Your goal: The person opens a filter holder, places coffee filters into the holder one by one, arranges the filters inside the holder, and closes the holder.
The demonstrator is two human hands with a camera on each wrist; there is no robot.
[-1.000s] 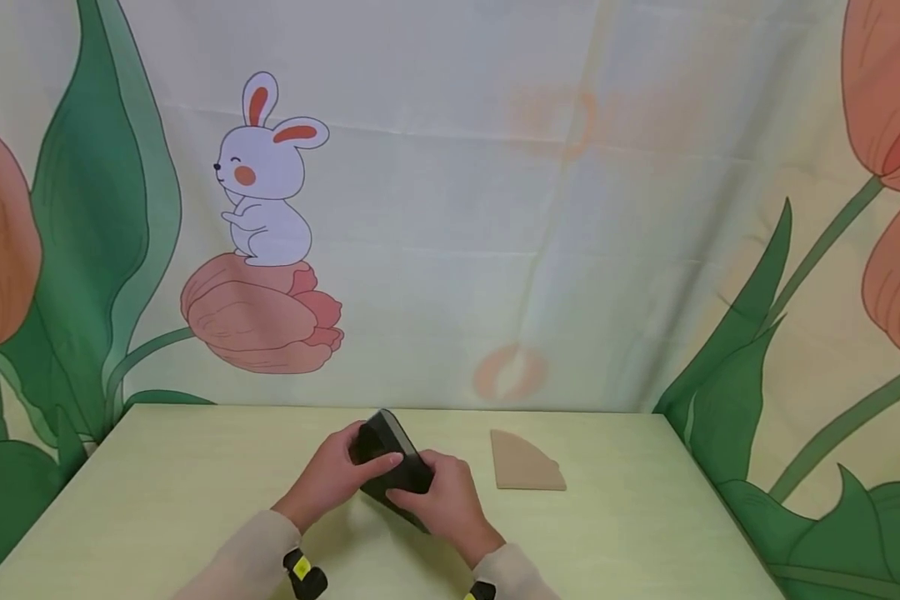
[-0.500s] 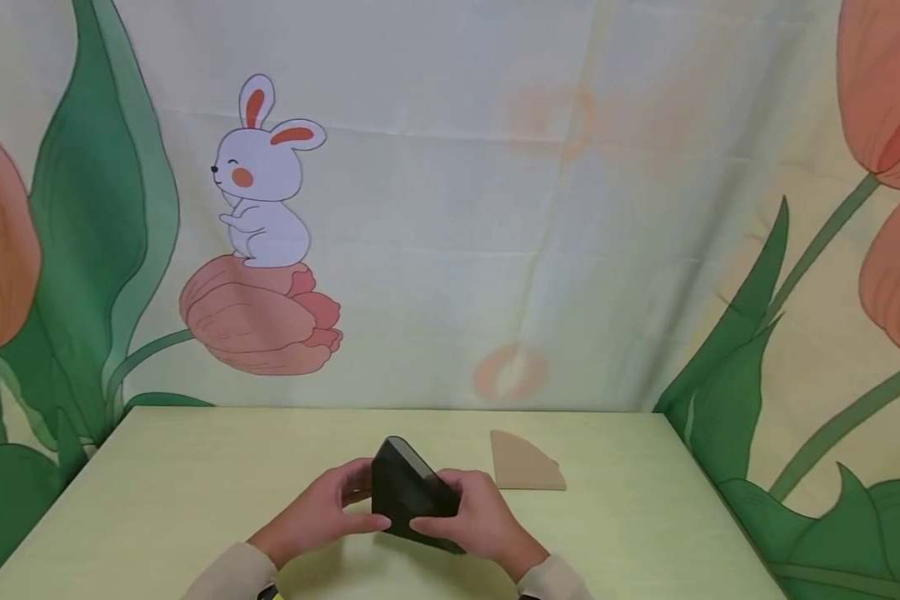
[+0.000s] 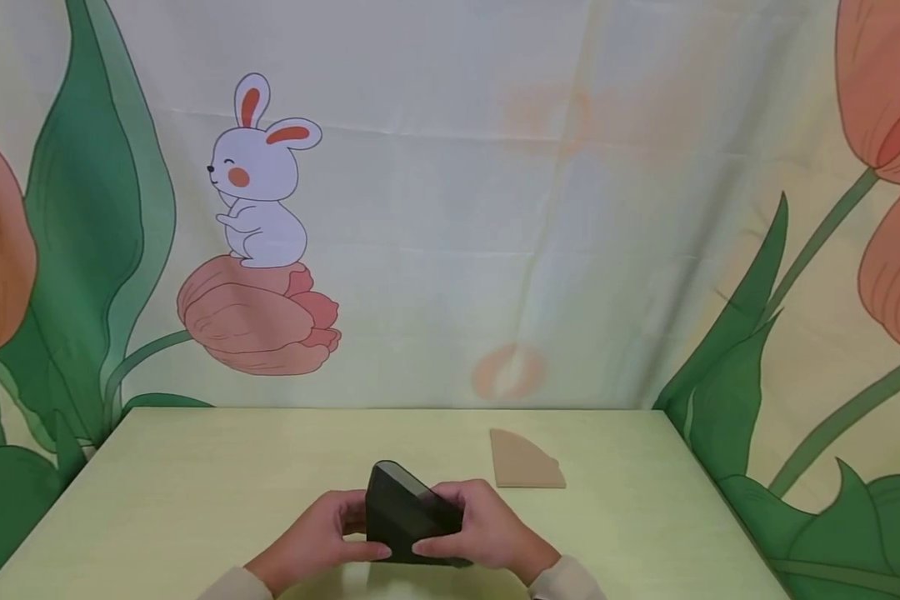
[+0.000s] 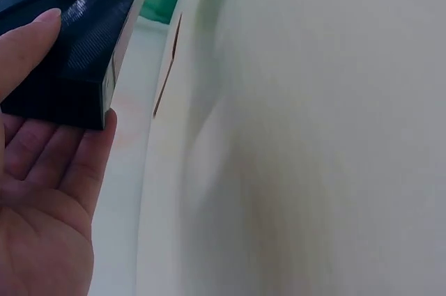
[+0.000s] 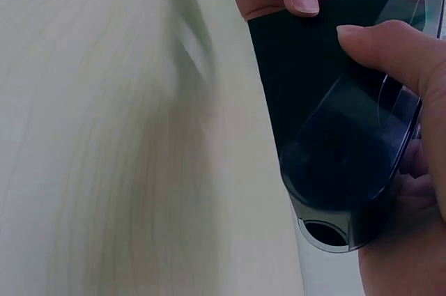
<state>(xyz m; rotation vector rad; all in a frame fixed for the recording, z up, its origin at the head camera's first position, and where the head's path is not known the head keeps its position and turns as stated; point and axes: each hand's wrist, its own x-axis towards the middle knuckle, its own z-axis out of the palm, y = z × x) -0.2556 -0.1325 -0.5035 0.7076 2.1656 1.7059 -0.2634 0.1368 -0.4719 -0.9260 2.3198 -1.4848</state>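
Both hands hold a dark wedge-shaped case (image 3: 408, 525) with a smoky clear cover, above the front middle of the table. My left hand (image 3: 318, 533) grips its left end, thumb on the near face and fingers behind and under it. On the right end, my right hand (image 3: 495, 529) has its thumb across the near face, the other fingers mostly hidden behind. The right wrist view shows the cover's rounded clear end (image 5: 324, 233) with a curved opening. Behind the right hand, a tan fan-shaped flat piece (image 3: 525, 462), like a coffee filter paper, lies on the table.
The pale wood-grain table (image 3: 195, 483) reaches back to a printed cloth backdrop (image 3: 420, 250) with a rabbit and tulips. Table edges slant down at left and right.
Both hands have brought the case down and nearer the front, tilting it so its broad dark face shows more. The tan piece stays where it was.
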